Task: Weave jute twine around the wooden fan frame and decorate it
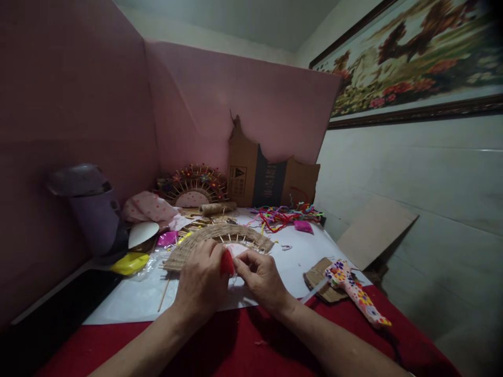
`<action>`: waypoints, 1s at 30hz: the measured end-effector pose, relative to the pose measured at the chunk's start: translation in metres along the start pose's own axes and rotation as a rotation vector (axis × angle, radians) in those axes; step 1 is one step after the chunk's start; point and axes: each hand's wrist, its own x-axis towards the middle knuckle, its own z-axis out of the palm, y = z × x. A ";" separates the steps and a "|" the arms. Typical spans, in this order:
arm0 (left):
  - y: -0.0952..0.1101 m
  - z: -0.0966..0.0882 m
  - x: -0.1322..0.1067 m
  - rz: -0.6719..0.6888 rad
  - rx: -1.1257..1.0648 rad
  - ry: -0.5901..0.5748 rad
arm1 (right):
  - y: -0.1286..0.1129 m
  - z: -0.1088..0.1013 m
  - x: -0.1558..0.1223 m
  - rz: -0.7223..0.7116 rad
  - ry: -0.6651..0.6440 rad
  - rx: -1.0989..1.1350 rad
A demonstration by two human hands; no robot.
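The fingers of the left hand [202, 283] are curled and pressed together around a small red piece [227, 263]. The thumb and first finger of the right hand [261, 277] pinch the other edge of the same red piece. It sits between the two hands, just above a big white sheet of paper [129, 298]. What the red piece is made of is too small to tell.

Right behind the hands lies a brown woven arch with thin wooden sticks [220, 236]. The left knuckles touch its lower edge.

The white sheet lies on a red tablecloth [243, 345]. To the right, a glue gun with a bright flower pattern [356, 290] rests with its tip on a scrap of brown cardboard [318, 277].

To the left are a shiny yellow packet [129, 263] and a purple pot with a lid [92, 207]. Farther back lies a heap of bright fuzzy wires [286, 214], with a small pink packet [303, 226] beside it. A round fan with colourful dots [192, 186] leans on the pink board wall [236, 94], next to a torn brown cardboard box [267, 180].
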 end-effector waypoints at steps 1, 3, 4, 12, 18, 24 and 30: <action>0.000 0.000 0.000 -0.004 -0.002 -0.007 | 0.000 0.000 0.000 -0.001 0.000 0.001; 0.000 -0.001 0.000 -0.010 -0.005 -0.020 | -0.002 -0.001 0.000 -0.002 -0.002 -0.004; 0.001 -0.001 0.000 -0.013 -0.004 -0.026 | -0.002 -0.001 0.000 -0.001 -0.005 -0.006; 0.001 0.000 0.000 -0.010 0.005 -0.043 | -0.001 0.001 -0.002 -0.022 0.018 -0.090; 0.002 -0.002 0.000 0.009 0.026 -0.004 | -0.004 0.000 -0.001 0.006 0.030 -0.075; 0.003 -0.003 -0.001 0.001 0.042 -0.038 | -0.002 0.002 -0.002 -0.008 0.014 -0.096; 0.006 -0.004 -0.001 0.009 0.059 -0.032 | 0.000 0.002 -0.002 0.000 0.025 -0.101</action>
